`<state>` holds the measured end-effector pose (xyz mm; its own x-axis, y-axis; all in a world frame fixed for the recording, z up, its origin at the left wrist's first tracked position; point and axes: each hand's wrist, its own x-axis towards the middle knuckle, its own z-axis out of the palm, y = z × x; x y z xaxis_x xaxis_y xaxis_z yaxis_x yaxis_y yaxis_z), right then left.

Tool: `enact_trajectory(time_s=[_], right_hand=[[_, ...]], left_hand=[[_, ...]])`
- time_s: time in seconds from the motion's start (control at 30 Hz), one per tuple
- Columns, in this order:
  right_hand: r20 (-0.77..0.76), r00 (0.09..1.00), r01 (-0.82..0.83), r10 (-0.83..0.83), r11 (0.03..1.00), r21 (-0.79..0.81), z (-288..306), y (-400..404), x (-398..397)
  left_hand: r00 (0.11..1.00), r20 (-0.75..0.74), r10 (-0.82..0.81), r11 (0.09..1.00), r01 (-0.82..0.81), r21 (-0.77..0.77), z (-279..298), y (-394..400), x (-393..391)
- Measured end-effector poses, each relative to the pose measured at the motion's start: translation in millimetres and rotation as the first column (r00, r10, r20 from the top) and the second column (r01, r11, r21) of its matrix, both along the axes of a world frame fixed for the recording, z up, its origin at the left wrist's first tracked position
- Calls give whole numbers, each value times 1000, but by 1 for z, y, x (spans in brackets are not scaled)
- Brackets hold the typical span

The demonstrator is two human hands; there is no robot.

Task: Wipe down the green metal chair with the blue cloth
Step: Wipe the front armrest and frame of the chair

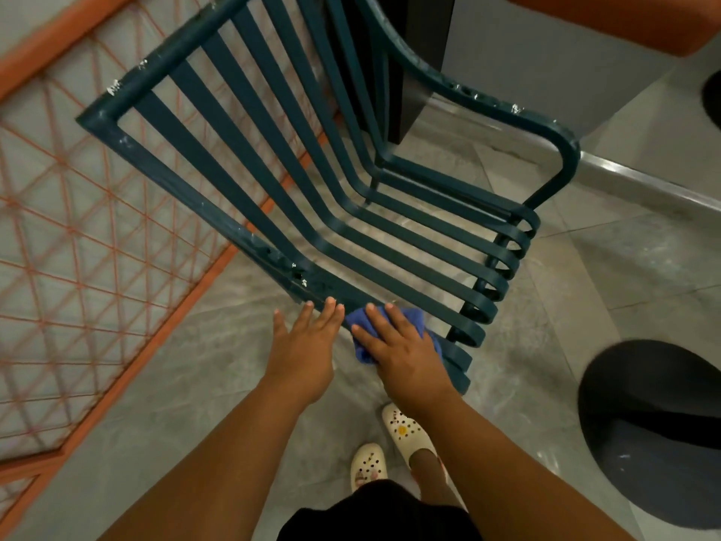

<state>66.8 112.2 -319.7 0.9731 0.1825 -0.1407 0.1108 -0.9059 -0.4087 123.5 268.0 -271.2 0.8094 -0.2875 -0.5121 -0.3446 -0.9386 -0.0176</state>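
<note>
The dark green slatted metal chair (312, 181) stood on the grey tiled floor (195, 384), seen from above, its back slats running toward an orange lattice panel (78, 228) and its seat slats curling under at their front ends. White flecks of dirt or chipped paint showed along the top rail, the armrests and the near side rail.

The crumpled blue cloth (409, 320) lay on the near side rail of the seat, close to the front corner. The right hand (402, 345) pressed down on it with flat, spread fingers, palm covering most of the fabric rather than gripping it. The left hand (304, 341) was just beside it, fingers straight and holding nothing, its fingertips touching the same rail, seemingly to steady the chair.

The step in hand looked like wiping that side rail. To do it well, the cloth would probably need to wrap round the bar a little, so the edges and underside got cleaned as well as the top face. Long strokes along the rail toward the flecked stretch near the back should suit it, with firmer rubbing where marks cling. The steadying hand ought to keep clear of the cloth's path. Most slats and the far armrest appeared still to need attention.

A pair of cream perforated clogs (390, 443) stood below, and a dark round base (655, 435) lay to the right.
</note>
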Motion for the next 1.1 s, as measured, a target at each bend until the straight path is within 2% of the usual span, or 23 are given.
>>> enact_trajectory(time_s=[0.17,0.3,0.4,0.47,0.57,0.63,0.7,0.77,0.8,0.87,0.93,1.1], right_hand=[[-105,985,138,-135,990,14,3,2,20],[-29,996,-85,85,996,-3,-2,3,9],[-11,982,-190,189,980,-54,-3,-12,6],[-3,994,-107,107,994,-18,1,-12,15],[-91,993,80,-76,996,46,4,5,38],[-33,999,20,-17,995,95,4,18,44],[32,994,-108,106,991,76,-3,23,41],[76,986,-155,150,986,62,-9,19,40],[88,988,-133,127,989,69,-9,17,41],[12,999,-32,31,996,87,-7,20,49],[-17,1000,26,-26,999,46,-5,32,56],[83,972,-221,220,975,-6,-10,32,56]], left_hand=[[1000,-9,21,1000,-21,-9,2,-1,-1],[999,30,24,999,-23,-26,-2,1,-3],[993,62,104,991,-98,-89,-5,9,-1],[981,83,174,976,-161,-144,-5,16,3],[967,104,234,959,-212,-186,-5,24,11],[962,119,244,956,-218,-196,-6,27,16],[961,120,250,953,-222,-207,-8,29,18],[962,117,246,955,-221,-196,-9,30,20],[964,117,239,959,-216,-182,-9,30,20],[966,113,232,964,-214,-157,-9,30,21],[965,106,241,962,-224,-155,-10,31,21],[963,102,250,960,-233,-155,-13,36,24]])
